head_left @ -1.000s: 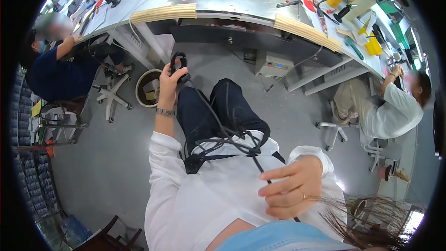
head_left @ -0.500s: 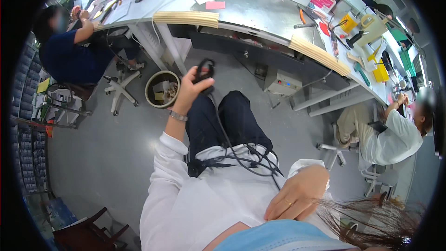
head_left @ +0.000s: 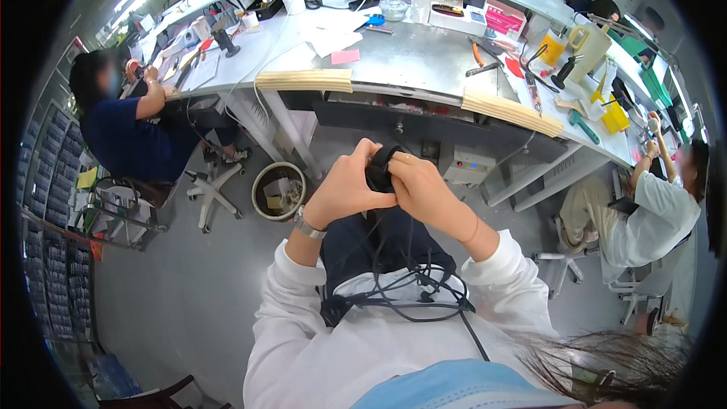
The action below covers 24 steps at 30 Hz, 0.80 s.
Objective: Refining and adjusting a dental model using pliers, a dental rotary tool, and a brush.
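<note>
Both my hands meet in front of me around a small black device [head_left: 381,169] with black cables [head_left: 409,295] trailing down to my lap. My left hand [head_left: 344,188] wraps the device from the left, a metal watch on its wrist. From the right, my right hand [head_left: 424,189] closes over the same device, fingers pressed on its top. I wear white sleeves and dark trousers, and the cables loop loosely over my lap.
A long grey workbench [head_left: 409,53] with padded wooden edges curves ahead, covered with papers, tools and containers. A round waste bin [head_left: 279,191] stands under it. A person in dark blue [head_left: 132,132] sits at the left; a person in white [head_left: 651,212] sits at the right.
My right hand has risen from my lap to join the left hand on the black device. My view has tilted up toward the bench.
</note>
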Each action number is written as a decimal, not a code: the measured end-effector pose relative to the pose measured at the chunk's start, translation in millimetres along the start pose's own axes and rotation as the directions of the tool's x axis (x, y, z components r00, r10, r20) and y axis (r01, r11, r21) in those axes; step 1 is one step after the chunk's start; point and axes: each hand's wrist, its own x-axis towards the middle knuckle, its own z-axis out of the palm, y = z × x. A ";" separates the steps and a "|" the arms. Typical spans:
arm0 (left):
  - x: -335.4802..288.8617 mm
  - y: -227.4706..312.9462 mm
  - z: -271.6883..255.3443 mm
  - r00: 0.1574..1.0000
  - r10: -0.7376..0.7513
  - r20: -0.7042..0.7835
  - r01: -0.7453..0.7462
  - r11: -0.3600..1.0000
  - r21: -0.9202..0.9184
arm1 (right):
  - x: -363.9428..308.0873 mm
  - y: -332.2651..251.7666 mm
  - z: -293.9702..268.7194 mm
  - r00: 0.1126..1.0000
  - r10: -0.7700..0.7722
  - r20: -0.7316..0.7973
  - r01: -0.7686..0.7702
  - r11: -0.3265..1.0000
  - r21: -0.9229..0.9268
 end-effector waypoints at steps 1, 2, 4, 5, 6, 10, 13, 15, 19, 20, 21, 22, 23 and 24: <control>3.8 1.3 -0.1 1.000 0.015 0.003 -0.015 1.000 0.007 | 5.7 7.0 3.2 1.000 -0.002 -0.015 0.002 1.000 -0.007; 7.6 0.5 0.4 1.000 0.025 -0.013 -0.024 0.998 0.060 | 11.5 20.7 13.4 0.981 -0.113 -0.156 0.126 0.989 0.073; 10.9 -7.6 5.6 0.998 0.044 -0.045 -0.039 0.994 0.103 | 17.5 34.8 22.3 0.927 -0.218 -0.304 0.266 0.956 0.127; 13.3 -12.6 7.3 0.997 0.054 -0.047 -0.048 0.993 0.108 | 19.6 37.9 22.6 0.958 -0.132 -0.257 0.187 0.961 0.206; 14.8 -14.8 7.5 0.998 0.045 -0.033 -0.041 0.994 0.100 | 21.7 40.4 24.3 0.978 -0.046 -0.203 0.104 0.954 0.282; 23.9 -34.6 14.8 0.995 0.090 -0.039 -0.090 0.996 -0.011 | 41.8 57.8 43.2 0.943 0.212 -0.258 0.099 0.560 0.822; 23.9 -35.8 14.4 0.999 -0.009 0.038 0.013 0.994 -0.112 | 46.4 46.7 33.3 0.893 0.428 0.139 -0.174 0.045 0.984; 23.3 -32.9 17.7 0.977 -0.052 0.208 0.132 0.910 -0.394 | 60.1 65.4 49.1 0.899 0.426 0.100 -0.143 0.070 0.987; 28.7 -49.3 54.1 0.923 0.086 0.374 0.117 0.865 -0.489 | 109.5 99.0 69.5 0.631 0.496 -0.596 0.082 0.721 0.688; 23.0 -53.7 61.5 0.922 0.084 0.377 0.110 0.879 -0.464 | 118.2 100.9 65.7 0.622 0.563 -0.545 0.089 0.641 0.763; 21.2 -45.7 65.9 0.916 0.091 0.392 0.100 0.891 -0.442 | 123.2 110.3 60.3 0.600 0.629 -0.494 0.094 0.558 0.825; 21.5 -48.8 68.1 0.912 0.091 0.399 0.104 0.891 -0.442 | 126.3 114.9 59.2 0.594 0.635 -0.494 0.093 0.556 0.826; 23.7 -54.7 70.2 0.917 0.055 0.395 0.123 0.904 -0.410 | 129.1 118.2 59.7 0.575 0.620 -0.534 0.052 0.624 0.780; 24.2 -55.3 70.9 0.922 0.015 0.386 0.143 0.915 -0.377 | 131.5 118.8 61.1 0.562 0.600 -0.570 0.010 0.684 0.730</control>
